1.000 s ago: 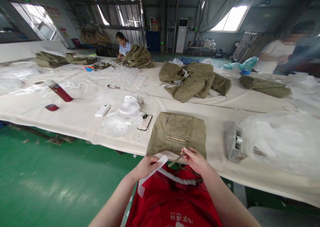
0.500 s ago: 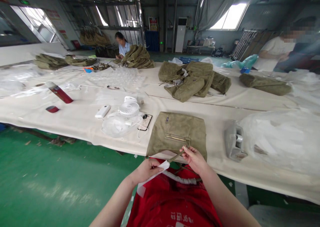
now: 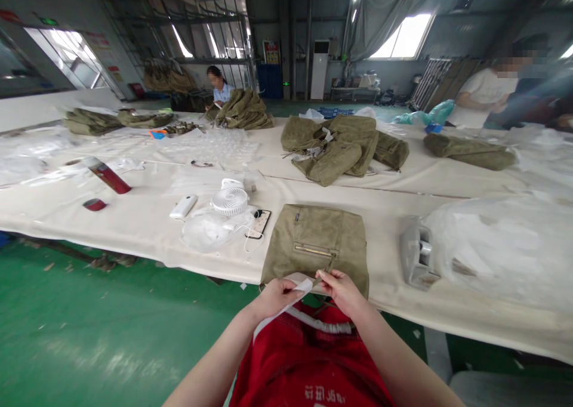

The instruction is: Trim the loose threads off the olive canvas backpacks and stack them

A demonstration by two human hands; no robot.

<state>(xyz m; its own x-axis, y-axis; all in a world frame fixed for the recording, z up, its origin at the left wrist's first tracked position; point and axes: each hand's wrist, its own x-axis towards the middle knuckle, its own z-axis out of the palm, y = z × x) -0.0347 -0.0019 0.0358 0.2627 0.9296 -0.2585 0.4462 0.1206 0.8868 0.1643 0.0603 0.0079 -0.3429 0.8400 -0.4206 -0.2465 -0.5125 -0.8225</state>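
Note:
An olive-green bag [image 3: 320,231] with a zipped front pocket lies flat at the table's near edge, right before me. My left hand [image 3: 278,296] is closed on a strip of white paper [image 3: 305,286], thumb on top, its tail hanging towards my red apron. Close beside it, my right hand [image 3: 341,289] pinches a thin olive strap of the bag [image 3: 319,278]; the strap runs to the end of the white strip. Another strap, wrapped in white [image 3: 320,321], hangs below both hands against the apron.
Left of the bag lie a phone [image 3: 258,224], a small white fan [image 3: 230,200] and a red flask [image 3: 108,176]. A grey tape dispenser [image 3: 418,253] and clear plastic bags [image 3: 496,252] are on the right. More olive bags [image 3: 333,147] are piled behind. Two people are across the table.
My hands have come closer together, the left moving right and slightly up with the white paper strip. The right hand has shifted a little left and down along the strap.

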